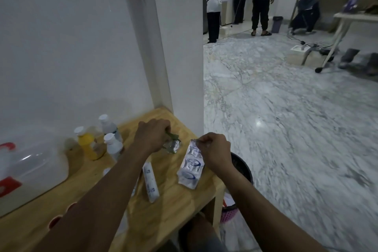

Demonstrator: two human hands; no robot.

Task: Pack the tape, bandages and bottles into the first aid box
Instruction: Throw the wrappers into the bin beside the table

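Observation:
My left hand [152,135] is closed on a small shiny packet with a green part [173,144] near the far right of the wooden table [180,196]. My right hand [214,149] pinches the top corner of a white bandage pack with blue print [191,166], which rests on the table's right edge. A rolled bandage in a clear wrapper [151,181] lies between my forearms. Three bottles stand by the wall: a yellow one [87,143] and two white-capped ones [108,126] [113,144]. The translucent first aid box with red marks [30,168] sits at the left.
A white wall rises right behind the table. A dark round bin [242,166] stands on the floor just right of the table, with a pink basket [229,214] below. Several people stand far off across the marble floor, near other tables.

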